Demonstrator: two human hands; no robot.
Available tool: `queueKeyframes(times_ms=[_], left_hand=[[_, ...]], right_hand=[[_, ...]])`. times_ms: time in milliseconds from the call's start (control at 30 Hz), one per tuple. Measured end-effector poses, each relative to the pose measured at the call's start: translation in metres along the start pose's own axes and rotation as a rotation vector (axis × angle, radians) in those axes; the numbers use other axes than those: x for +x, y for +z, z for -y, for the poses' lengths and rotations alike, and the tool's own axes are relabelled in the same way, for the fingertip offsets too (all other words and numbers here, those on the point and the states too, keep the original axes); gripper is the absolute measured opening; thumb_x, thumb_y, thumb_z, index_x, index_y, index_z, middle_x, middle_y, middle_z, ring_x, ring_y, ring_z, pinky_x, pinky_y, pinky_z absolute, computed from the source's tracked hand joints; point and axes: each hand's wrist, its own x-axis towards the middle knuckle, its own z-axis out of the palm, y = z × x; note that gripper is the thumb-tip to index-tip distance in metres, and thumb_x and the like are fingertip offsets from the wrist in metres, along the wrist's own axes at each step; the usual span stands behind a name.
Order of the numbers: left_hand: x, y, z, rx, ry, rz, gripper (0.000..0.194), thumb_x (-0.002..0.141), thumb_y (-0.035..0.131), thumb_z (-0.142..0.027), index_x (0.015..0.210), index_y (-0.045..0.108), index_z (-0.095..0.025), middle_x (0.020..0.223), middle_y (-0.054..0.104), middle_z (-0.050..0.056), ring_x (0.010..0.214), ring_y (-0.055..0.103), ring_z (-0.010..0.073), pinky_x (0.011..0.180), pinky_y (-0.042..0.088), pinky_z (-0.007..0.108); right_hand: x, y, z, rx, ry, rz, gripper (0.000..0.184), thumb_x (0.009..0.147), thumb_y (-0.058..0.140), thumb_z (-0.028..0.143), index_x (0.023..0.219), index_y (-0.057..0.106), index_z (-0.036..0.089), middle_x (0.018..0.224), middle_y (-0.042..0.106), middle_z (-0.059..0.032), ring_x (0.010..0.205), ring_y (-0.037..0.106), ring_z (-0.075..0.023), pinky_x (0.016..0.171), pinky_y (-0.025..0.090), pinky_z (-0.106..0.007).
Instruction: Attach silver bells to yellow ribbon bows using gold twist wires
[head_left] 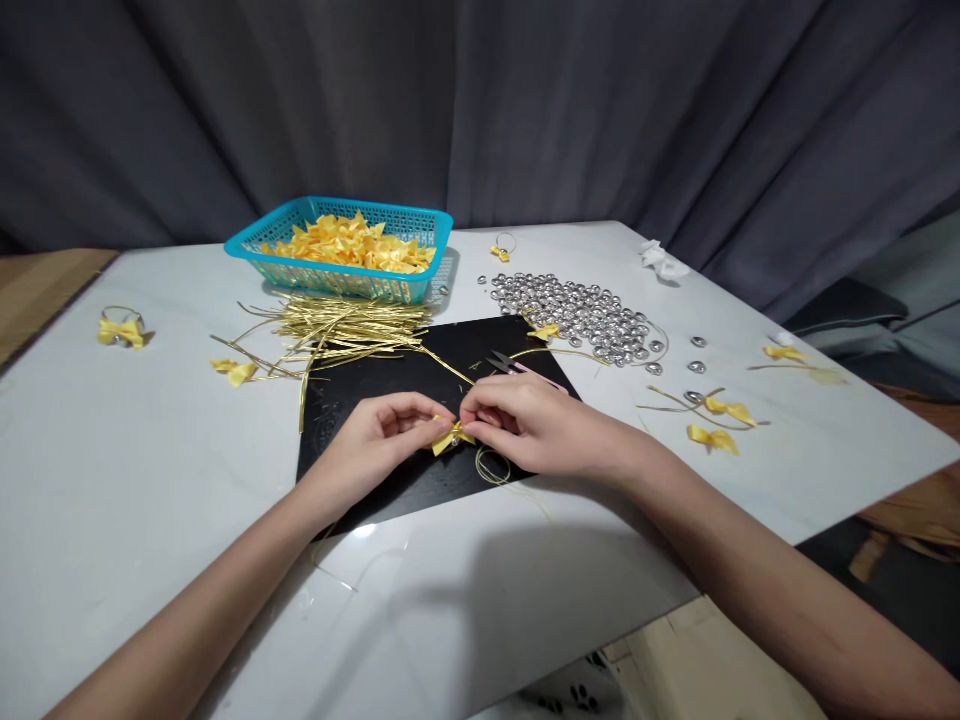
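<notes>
On the black mat in the head view, the 2 hands meet at a small yellow bow, held just above the surface. Left hand: fingers closed in a pinch on the bow's left side. Right hand: fingers closed at the bow's right side, near its middle, gold strand at the fingertips; exact grip there is too small to tell. A coil of thin gold wire lies beside the right hand, near the mat's front edge. Scissors sit just behind that hand, blades bare, handles partly hidden by it. Gold strips are piled on the table and mat, in front of the blue basket of yellow bows; silver beads are spread to the right. Risks, my read: uneven pull could twist the bow or slip it out, since the pinch area is tiny. Loose coil could snag or kink if the right hand drags over it. Backing that hand up carelessly could hit the blades. A wide sweep right could scatter beads; they look smooth and rounded, so likely to roll.
</notes>
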Motion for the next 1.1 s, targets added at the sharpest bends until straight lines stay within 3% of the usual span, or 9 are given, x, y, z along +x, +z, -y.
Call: queueKeyframes(times_ms=[300,600,833,1100], left_hand=[[-0.0002,0.0020,0.0005,-0.020,-0.061,-0.007,0.011,0.066,0.075,-0.027,0.071,0.070,-0.018,0.068,0.068,-0.002,0.063,0.059,0.0082,0.061,0.046,0.017],[0.0023,0.0035,-0.0005,-0.065,-0.082,-0.051,0.021,0.052,0.081,-0.019,0.065,0.066,-0.016,0.062,0.064,-0.003,0.058,0.058,0.0082,0.060,0.046,0.017],[0.0009,0.0027,-0.0010,-0.110,-0.070,-0.085,0.026,0.053,0.081,-0.017,0.060,0.056,-0.017,0.065,0.068,-0.001,0.059,0.060,0.0097,0.061,0.047,0.020],[0.0006,0.0002,0.0011,-0.162,-0.087,-0.041,0.029,0.053,0.082,-0.017,0.059,0.053,-0.017,0.069,0.073,0.000,0.064,0.066,0.0111,0.066,0.050,0.020]], right_hand=[[0.0007,0.0071,0.0001,0.013,0.045,-0.023,0.008,0.081,0.053,0.010,0.077,0.059,0.012,0.059,0.046,0.0035,0.055,0.040,-0.0078,0.056,0.030,-0.021],[0.0000,0.0052,0.0032,0.032,-0.017,0.026,0.013,0.088,0.050,0.017,0.080,0.060,0.012,0.075,0.059,-0.0030,0.069,0.051,-0.0105,0.065,0.037,-0.023],[0.0006,0.0018,0.0000,0.051,0.014,-0.008,0.009,0.082,0.058,0.016,0.077,0.064,0.011,0.058,0.048,0.0030,0.055,0.041,-0.0076,0.054,0.030,-0.020],[0.0009,-0.0013,0.0000,0.054,0.015,-0.011,0.009,0.080,0.055,0.012,0.074,0.063,0.010,0.056,0.047,0.0036,0.053,0.040,-0.0065,0.053,0.029,-0.020]])
